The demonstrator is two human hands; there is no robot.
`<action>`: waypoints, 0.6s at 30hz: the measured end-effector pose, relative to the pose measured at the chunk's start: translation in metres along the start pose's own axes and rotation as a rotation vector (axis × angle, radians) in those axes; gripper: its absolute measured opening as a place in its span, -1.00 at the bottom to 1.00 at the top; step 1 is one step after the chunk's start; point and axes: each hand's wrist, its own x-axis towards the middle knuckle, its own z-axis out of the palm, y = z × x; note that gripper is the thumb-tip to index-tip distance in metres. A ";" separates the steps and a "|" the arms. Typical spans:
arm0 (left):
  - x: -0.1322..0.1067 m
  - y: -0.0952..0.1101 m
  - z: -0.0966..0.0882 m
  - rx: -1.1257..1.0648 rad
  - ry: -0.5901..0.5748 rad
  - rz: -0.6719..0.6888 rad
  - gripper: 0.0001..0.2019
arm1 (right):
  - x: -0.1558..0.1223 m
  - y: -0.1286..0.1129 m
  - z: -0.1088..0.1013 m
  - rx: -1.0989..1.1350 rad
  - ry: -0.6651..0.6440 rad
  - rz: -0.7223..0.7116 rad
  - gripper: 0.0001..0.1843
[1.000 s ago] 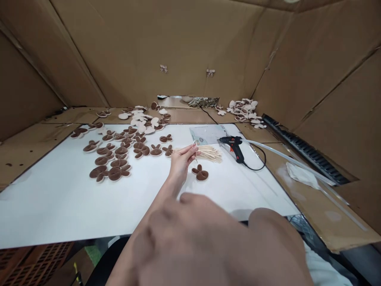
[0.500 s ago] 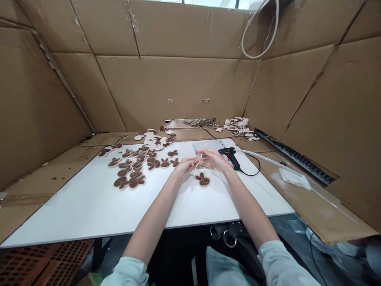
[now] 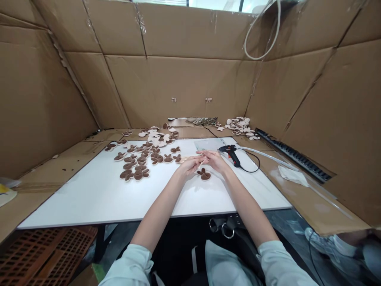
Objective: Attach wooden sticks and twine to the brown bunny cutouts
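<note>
My left hand [image 3: 192, 164] and my right hand [image 3: 214, 161] meet over the white board, fingers closed together. Between them runs a bundle of thin straw-coloured strands [image 3: 183, 159], whose ends stick out left of my left hand. A small pale loop shows at the fingertips; its kind is too small to make out. Just below my hands lies one brown bunny-shaped piece [image 3: 204, 174] with a pale edge. To the right rests a black glue gun [image 3: 230, 153] with its cord. Fingers hide most of what they grip.
Many brown and pale bunny-shaped pieces [image 3: 141, 162] spread over the left of the white board [image 3: 98, 198]. Another pale pile [image 3: 238, 124] lies at the back right. Cardboard walls [image 3: 190, 79] surround the board. A clear tube [image 3: 279, 162] and white cloth [image 3: 293, 175] lie right.
The strands have turned: their ends now point left past my left hand instead of lying under my right hand. The fingertips have come closer together. The view has shifted slightly.
</note>
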 end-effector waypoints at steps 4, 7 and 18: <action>0.001 -0.002 -0.002 -0.037 -0.020 -0.024 -0.83 | -0.004 -0.003 0.001 0.016 -0.013 -0.020 -0.68; 0.001 -0.003 -0.002 -0.078 -0.020 -0.053 -0.82 | -0.005 -0.005 0.002 0.061 -0.013 -0.014 -0.64; -0.004 0.000 -0.001 -0.065 -0.026 -0.073 -0.81 | -0.001 -0.001 0.001 0.056 0.085 -0.015 -0.64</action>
